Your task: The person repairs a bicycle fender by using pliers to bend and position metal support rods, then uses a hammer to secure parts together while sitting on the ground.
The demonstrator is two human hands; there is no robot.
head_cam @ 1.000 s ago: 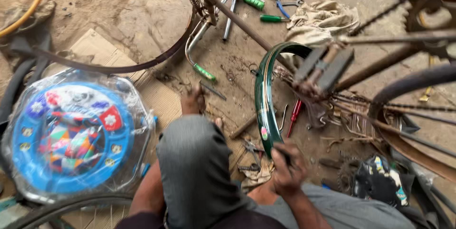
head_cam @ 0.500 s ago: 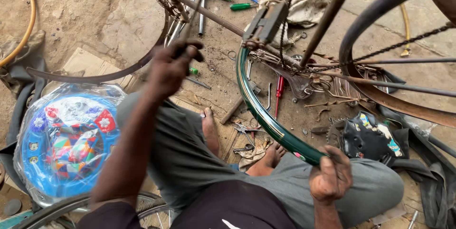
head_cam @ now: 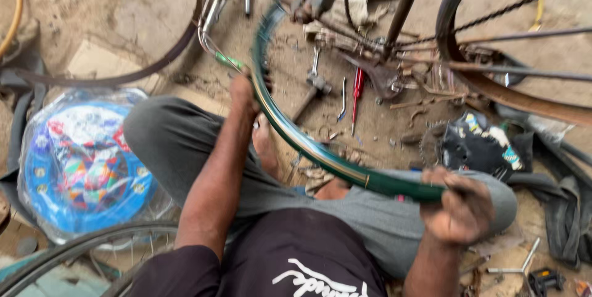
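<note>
Green metal, a curved bicycle mudguard (head_cam: 308,143), is arcing between our two hands as we are sitting cross-legged on dusty ground. We are closing our right hand (head_cam: 459,207) in a full fist around its near end, seemingly to anchor it. We are wrapping our left hand (head_cam: 242,92) over the strip farther up, steadying the curve, though blur is hiding those fingers' exact grip. Just beyond our left hand, a hammer (head_cam: 311,87) and a red-handled screwdriver (head_cam: 356,97) are lying within easy reach. Left of our left arm, a blue toy-like disc in clear plastic wrap (head_cam: 77,164) is resting on the ground. Above both hands, an upturned bicycle frame (head_cam: 401,10) is standing
</note>
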